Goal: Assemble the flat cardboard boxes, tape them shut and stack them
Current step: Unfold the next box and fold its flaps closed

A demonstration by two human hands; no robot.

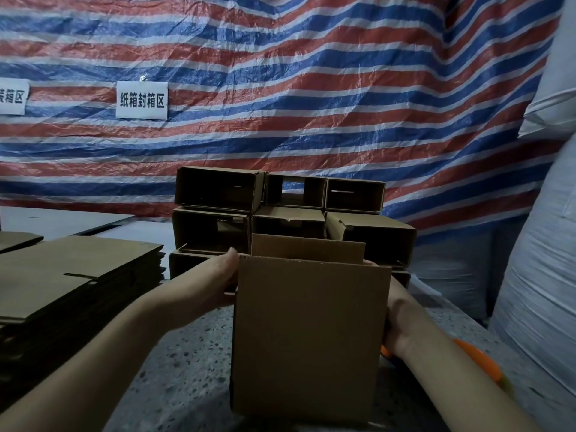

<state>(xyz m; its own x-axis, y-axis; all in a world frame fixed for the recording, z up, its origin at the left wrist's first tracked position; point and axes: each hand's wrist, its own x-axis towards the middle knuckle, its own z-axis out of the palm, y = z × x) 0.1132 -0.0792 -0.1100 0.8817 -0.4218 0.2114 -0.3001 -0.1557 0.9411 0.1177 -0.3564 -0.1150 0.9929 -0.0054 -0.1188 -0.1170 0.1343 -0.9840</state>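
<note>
Overhead, brown open-topped cardboard box point(308, 332)

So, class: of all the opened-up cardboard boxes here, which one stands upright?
The front box, held between the left hand and right hand. The stacked boxes behind lie sideways, openings facing the camera.

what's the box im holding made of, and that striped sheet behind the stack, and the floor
Box: plain brown corrugated cardboard, matte; its top edge looks raw-cut. Striped sheet: looks like woven plastic tarpaulin in red, white and blue, slightly glossy, with crinkles and a fine weave. Floor: grey and speckled with pale chips, probably terrazzo or polished concrete; dim light leaves that open.
</note>
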